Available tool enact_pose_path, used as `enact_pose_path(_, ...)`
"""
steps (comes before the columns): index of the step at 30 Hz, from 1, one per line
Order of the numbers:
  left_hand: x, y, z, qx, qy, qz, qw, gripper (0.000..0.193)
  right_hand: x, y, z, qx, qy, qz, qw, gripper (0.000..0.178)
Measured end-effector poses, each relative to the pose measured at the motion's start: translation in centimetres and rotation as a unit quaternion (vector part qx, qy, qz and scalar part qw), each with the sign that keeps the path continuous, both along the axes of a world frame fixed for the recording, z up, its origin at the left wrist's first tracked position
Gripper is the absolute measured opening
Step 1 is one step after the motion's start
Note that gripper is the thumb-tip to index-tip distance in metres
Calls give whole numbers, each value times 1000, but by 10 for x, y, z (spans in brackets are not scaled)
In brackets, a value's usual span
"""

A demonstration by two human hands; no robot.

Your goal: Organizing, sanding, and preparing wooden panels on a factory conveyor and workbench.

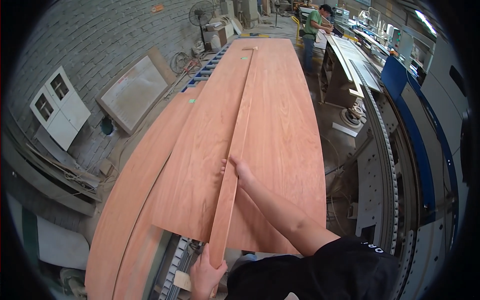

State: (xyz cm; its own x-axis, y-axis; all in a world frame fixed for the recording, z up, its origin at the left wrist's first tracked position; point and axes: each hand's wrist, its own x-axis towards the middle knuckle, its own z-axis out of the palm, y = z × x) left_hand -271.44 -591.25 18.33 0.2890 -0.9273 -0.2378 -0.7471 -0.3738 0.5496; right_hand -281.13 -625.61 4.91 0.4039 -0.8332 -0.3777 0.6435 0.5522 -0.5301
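A long, narrow wooden strip [242, 111] runs away from me over a large reddish plywood sheet [280, 125]. My left hand [206, 274] is closed round its near end, beyond the sheet's front edge. Farther up, my right hand [237, 170] grips the same strip, thumb on top and fingers wrapped round its left side. The strip's far end lies near a short wooden piece [250, 48] at the back of the sheet. Two small green stickers [192, 101] mark the boards.
More plywood [135, 190] lies to the left, beside a blue roller conveyor [200, 75]. Machinery with a rail [385, 145] stands close on my right. A co-worker [314, 30] bends over a bench at the far right. A fan [201, 14] and leaning panels [132, 92] line the left wall.
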Motion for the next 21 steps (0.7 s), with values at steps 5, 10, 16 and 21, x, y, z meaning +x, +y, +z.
enact_pose_path(5,6,39,-4,-37,-27,31,998,64,9,45,12,-22,8,7,1000,28)
enact_pose_path(10,13,90,-34,-50,-107,39,992,67,7,97,25,-12,1,0,1000,27)
enact_pose_path(16,0,179,-77,-155,-143,30,977,72,-26,171,55,-73,-72,109,989,40)
enact_pose_path(21,-28,257,-132,-196,-110,59,973,73,-57,150,73,-132,-146,53,979,66)
